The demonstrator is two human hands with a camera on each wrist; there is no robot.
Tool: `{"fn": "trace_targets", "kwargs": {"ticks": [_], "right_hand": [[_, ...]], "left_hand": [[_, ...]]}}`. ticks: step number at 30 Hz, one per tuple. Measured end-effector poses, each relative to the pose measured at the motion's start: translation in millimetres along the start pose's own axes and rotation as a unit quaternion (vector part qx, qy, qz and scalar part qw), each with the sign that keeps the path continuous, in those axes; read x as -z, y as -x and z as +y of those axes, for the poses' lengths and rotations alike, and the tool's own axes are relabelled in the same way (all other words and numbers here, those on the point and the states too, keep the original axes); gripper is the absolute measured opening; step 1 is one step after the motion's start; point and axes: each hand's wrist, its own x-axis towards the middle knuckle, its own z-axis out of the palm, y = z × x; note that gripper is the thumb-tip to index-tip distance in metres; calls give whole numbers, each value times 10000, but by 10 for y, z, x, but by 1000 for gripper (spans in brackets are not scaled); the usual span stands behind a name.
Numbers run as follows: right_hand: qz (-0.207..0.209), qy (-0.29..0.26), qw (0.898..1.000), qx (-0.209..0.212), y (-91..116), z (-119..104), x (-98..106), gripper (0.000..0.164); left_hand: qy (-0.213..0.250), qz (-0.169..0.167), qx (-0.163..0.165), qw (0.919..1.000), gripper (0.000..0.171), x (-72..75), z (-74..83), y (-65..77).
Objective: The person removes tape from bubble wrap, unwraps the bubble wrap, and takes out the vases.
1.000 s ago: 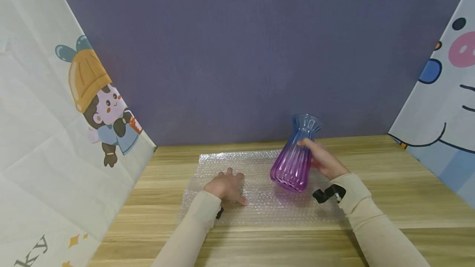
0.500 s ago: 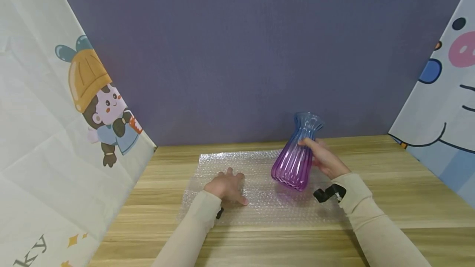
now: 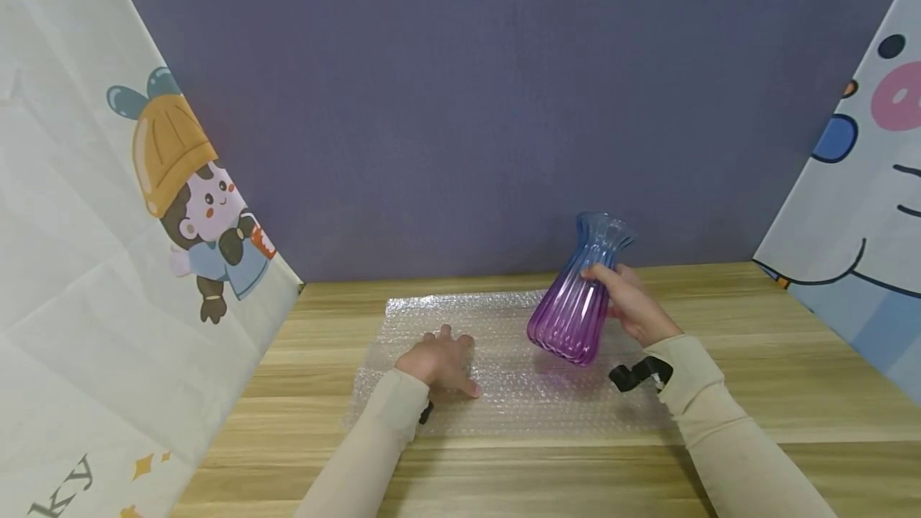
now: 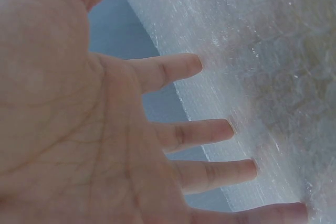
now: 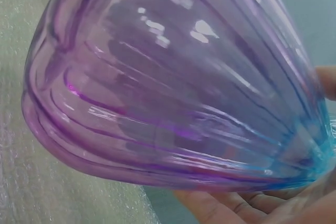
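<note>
My right hand [image 3: 633,306] grips a ribbed glass vase [image 3: 572,314] round its narrower upper part. The vase fades from blue at the flared mouth to purple at the base, and it tilts with its mouth up and to the right. In the right wrist view the purple body [image 5: 157,87] fills most of the picture, with fingers under the blue neck. A sheet of clear bubble wrap [image 3: 504,414] lies flat on the table beneath. On its left part rests my left hand [image 3: 437,362], fingers spread; the left wrist view has the fingertips [image 4: 223,128] against the bubble wrap [image 4: 273,35].
The wood-grain table [image 3: 460,478] runs back to a plain dark purple-grey wall [image 3: 460,118]. White sheets with cartoon prints stand along both sides, a child figure [image 3: 209,198] on the left one. A black wrist mount [image 3: 640,374] sits on the right sleeve.
My right hand has raised the vase slightly, moving it a little up and to the right in the head view. The left hand and the bubble wrap have stayed put.
</note>
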Motion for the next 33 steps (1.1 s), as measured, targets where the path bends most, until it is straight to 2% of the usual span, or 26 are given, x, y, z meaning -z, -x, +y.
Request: {"fn": "trace_targets", "kwargs": {"ticks": [9,19,27,33], "right_hand": [[280,-89,9996,-7,-1,-22,4,68],[341,-274,9990,83,17,-52,39,53],[368,-312,9988,-11,16,-77,50,68],[406,-392,9984,31,14,-81,61,64]], "left_hand": [[-20,-13,-15,10000,92,1,1,0],[-59,-20,-41,10000,93,2,1,-2],[-86,-3,-84,9999,92,4,-2,-7],[-94,7,-86,9999,92,10,2,-5]]}}
